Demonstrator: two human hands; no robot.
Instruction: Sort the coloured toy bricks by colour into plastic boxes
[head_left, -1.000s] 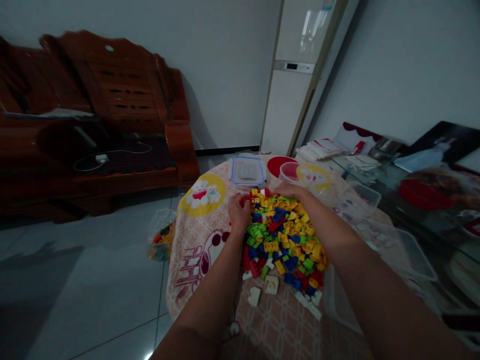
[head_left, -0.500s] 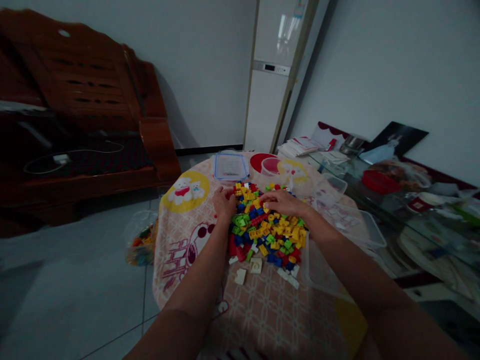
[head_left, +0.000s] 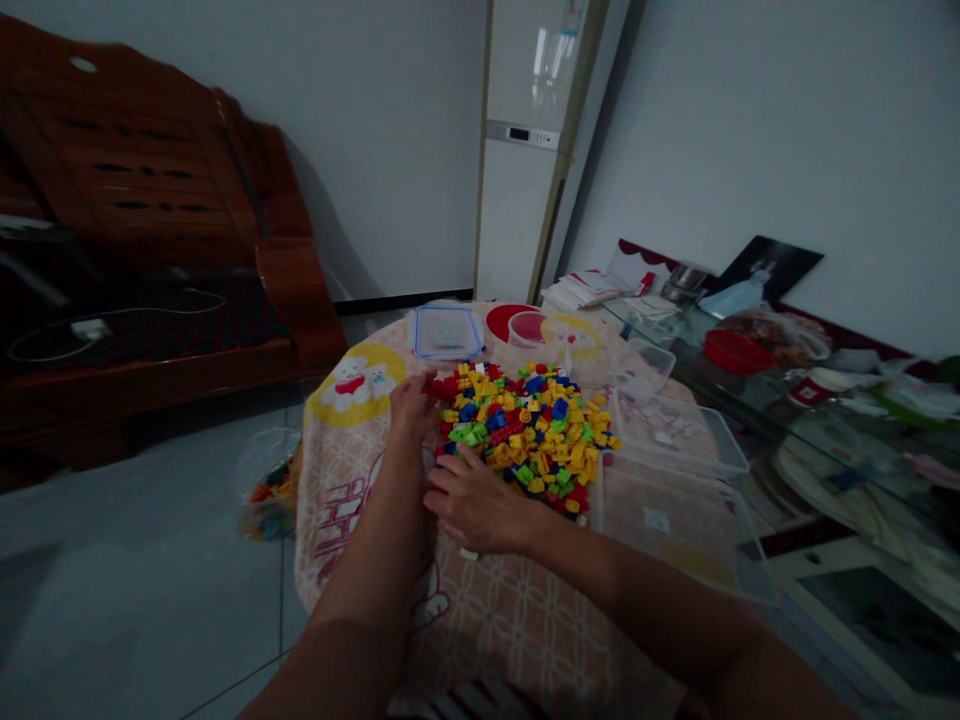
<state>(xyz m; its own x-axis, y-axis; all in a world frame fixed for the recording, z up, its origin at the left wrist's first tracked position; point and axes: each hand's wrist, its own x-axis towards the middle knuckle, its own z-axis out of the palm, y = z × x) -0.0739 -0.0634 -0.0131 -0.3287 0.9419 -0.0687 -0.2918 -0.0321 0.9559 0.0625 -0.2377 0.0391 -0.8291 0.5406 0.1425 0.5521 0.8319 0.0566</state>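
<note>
Wooden bench (head_left: 150, 190) cut off left; hands (head_left: 480, 502) partly hide bricks (head_left: 529, 425).

Left hand (head_left: 409, 405): bare, gloveless, finer detail too dim for me to see
Right hand (head_left: 480, 505): bare too, slim fingers
Left forearm (head_left: 375, 560): bare, narrow at the wrist, broader nearer
Right forearm (head_left: 622, 590): bare, smooth, thickening toward the elbow
Striped patch, near edge (head_left: 487, 702): dark and pale; clothing or tablecloth, I can't tell
</note>
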